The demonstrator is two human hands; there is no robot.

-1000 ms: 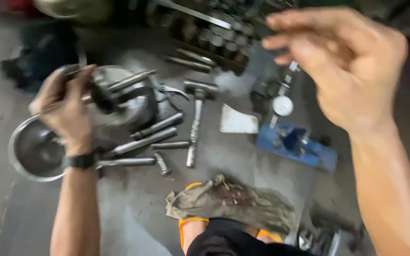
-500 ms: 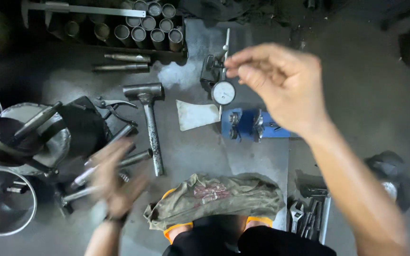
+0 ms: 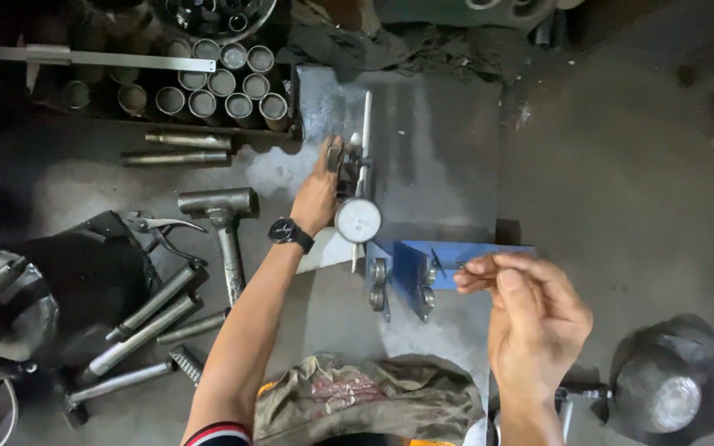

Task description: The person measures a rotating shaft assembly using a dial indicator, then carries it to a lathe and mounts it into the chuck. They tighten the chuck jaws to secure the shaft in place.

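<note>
Dial gauge (image 3: 358, 220) stands on the grey plate (image 3: 440, 157), round white face turned up at the camera, its thin stem (image 3: 364, 132) running straight away from the person toward the rack of tubes (image 3: 208, 83). Left hand (image 3: 317, 194) is stretched out to the stand just beside the dial, fingers curled onto the dark clamp; watch (image 3: 291, 234) on the wrist. Right hand (image 3: 530, 318) hovers over the blue block (image 3: 435, 268), thumb and forefinger pinched together, on what I cannot tell. Hammer (image 3: 223, 227) lies left, handle pointing back toward the person, rag (image 3: 369, 400) at the near edge
</note>
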